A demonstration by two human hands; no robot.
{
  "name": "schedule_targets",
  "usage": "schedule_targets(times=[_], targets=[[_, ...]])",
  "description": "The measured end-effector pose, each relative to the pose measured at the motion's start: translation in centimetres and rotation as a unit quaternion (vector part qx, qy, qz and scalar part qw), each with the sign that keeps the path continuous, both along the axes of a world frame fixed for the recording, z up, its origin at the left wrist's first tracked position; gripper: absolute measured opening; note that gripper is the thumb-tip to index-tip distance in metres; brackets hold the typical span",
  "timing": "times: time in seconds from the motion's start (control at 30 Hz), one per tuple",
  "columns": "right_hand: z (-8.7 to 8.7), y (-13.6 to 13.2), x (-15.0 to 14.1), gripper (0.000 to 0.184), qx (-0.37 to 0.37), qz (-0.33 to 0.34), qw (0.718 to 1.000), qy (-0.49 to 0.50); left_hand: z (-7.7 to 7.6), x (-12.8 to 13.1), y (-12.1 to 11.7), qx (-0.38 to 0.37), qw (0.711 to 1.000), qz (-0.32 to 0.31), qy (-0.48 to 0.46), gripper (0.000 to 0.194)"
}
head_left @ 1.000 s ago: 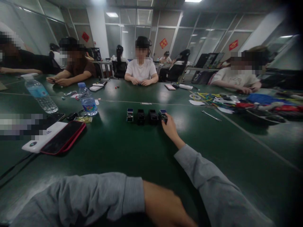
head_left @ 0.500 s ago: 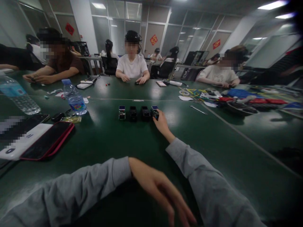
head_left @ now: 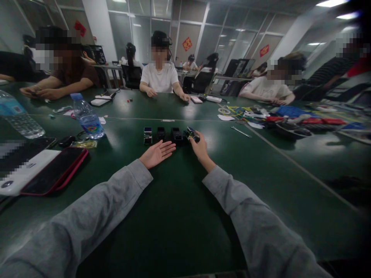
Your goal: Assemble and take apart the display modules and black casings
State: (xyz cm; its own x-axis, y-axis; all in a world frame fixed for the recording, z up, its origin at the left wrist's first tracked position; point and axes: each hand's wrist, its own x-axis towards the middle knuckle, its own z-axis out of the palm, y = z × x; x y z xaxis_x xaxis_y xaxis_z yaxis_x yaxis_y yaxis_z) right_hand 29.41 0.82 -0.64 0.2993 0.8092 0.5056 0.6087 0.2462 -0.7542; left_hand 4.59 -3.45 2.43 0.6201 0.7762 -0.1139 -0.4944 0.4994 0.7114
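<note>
My right hand (head_left: 199,146) grips a small circuit board with a screen (head_left: 191,134) at the right end of a row of small devices, and the board is tilted. My left hand (head_left: 159,153) lies palm up with fingers stretched out, just in front of the row, holding nothing. Left to right, the row has a similar circuit board with a screen (head_left: 147,135), a black boxy device (head_left: 160,133) and a second black device (head_left: 176,135). My fingers partly hide the held board.
Green table (head_left: 185,208). At left: a large water bottle (head_left: 21,117), a smaller bottle (head_left: 88,119), a red-cased phone (head_left: 55,172) and a white phone box (head_left: 29,170). At right: a wrench (head_left: 241,132) and a pile of cables and tools (head_left: 301,119). Several people sit around.
My left hand has moved from the near table edge forward to the row and turned palm up. The board in my right hand has tilted. A person opposite has moved one hand sideways.
</note>
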Motion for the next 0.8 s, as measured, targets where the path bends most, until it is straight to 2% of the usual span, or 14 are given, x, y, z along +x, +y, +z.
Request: schedule_targets(times=[0.07, 0.17, 0.3, 0.37, 0.43, 0.5, 0.57, 0.63, 0.7, 0.8], targets=[[0.9, -0.7, -0.4, 0.049, 0.016, -0.026, 0.999, 0.011, 0.2, 0.3, -0.3, -0.005, 1.000, -0.011, -0.001, 0.040], [3.1, -2.8, -2.0, 0.047, 0.099, -0.029, 0.995, -0.017, 0.2, 0.4, -0.3, -0.022, 1.000, 0.000, -0.010, 0.047], [5.5, -7.2, -5.5, 0.042, 0.156, 0.052, 0.984, -0.068, 0.4, 0.3, -0.3, -0.042, 0.998, 0.030, -0.030, 0.067], [5.4, -9.2, -7.4, 0.043, 0.154, 0.124, 0.976, -0.096, 0.6, 0.1, -0.7, -0.051, 0.997, 0.040, -0.039, 0.079], [4.5, -10.6, -8.8, 0.045, 0.128, 0.198, 0.964, -0.121, 0.8, -0.1, -1.2, -0.056, 0.996, 0.053, -0.053, 0.086], [3.3, -11.4, -9.6, 0.050, 0.087, 0.263, 0.950, -0.147, 0.9, -0.3, -1.8, -0.063, 0.993, 0.078, -0.068, 0.084], [2.6, -11.7, -9.8, 0.054, 0.052, 0.300, 0.936, -0.175, 0.9, -0.4, -2.2, -0.074, 0.989, 0.111, -0.069, 0.075], [2.7, -11.7, -9.7, 0.049, 0.034, 0.305, 0.932, -0.192, 1.0, -0.5, -2.4, -0.090, 0.986, 0.131, -0.051, 0.065], [3.3, -11.7, -9.5, 0.034, 0.039, 0.289, 0.938, -0.187, 1.1, -0.5, -2.5, -0.109, 0.984, 0.137, -0.033, 0.057], [4.4, -10.7, -8.7, 0.024, 0.072, 0.215, 0.962, -0.151, 1.3, -0.4, -2.5, -0.134, 0.982, 0.127, -0.032, 0.050]])
